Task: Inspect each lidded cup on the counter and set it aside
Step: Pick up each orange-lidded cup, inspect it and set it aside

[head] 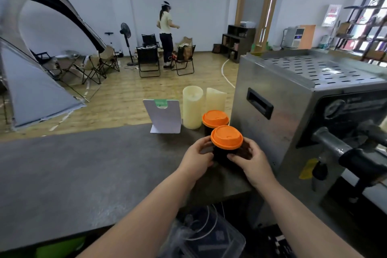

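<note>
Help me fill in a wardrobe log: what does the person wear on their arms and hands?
Nothing shows: the left hand and right hand are bare, with no gloves, rings or watch visible. Both forearms are bare up to the frame's edge, with no sleeve, strap or cable in view.

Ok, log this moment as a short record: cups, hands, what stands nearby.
near cup: dark, orange lid on, between both hands
left hand: grips its left side
right hand: grips its right side
far cup: orange lid on, untouched, just behind the near cup
counter: dark grey
nearby: two candles, card stand, steel machine at right
</note>
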Demonstrator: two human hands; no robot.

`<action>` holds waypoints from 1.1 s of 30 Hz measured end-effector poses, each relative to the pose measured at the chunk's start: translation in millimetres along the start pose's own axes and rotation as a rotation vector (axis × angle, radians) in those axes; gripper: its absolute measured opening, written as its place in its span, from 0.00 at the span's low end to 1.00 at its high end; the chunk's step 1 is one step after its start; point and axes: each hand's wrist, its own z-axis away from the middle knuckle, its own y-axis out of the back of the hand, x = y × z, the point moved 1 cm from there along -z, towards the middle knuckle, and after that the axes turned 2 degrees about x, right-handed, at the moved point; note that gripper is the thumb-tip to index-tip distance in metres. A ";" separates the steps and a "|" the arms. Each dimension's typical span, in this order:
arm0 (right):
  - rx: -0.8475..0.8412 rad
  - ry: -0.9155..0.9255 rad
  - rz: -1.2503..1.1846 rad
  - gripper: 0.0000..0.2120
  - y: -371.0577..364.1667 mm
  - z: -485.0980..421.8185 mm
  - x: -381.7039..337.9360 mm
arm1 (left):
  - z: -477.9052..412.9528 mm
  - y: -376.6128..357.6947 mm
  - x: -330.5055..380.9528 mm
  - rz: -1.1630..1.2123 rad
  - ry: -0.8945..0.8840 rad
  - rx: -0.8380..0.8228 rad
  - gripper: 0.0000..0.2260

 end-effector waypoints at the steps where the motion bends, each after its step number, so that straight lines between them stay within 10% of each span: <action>1: -0.003 0.004 -0.005 0.27 0.0 -0.7 -0.3 | -0.9 0.2 0.2 0.002 0.000 0.004 0.24; 12: 0.203 0.058 0.028 0.15 -1.9 38.5 -9.4 | 9.6 32.3 -8.1 -0.017 0.084 0.034 0.18; 33: -0.662 0.153 -0.037 0.08 -472.3 194.5 -184.1 | 267.9 532.1 -6.7 -0.056 0.080 0.776 0.12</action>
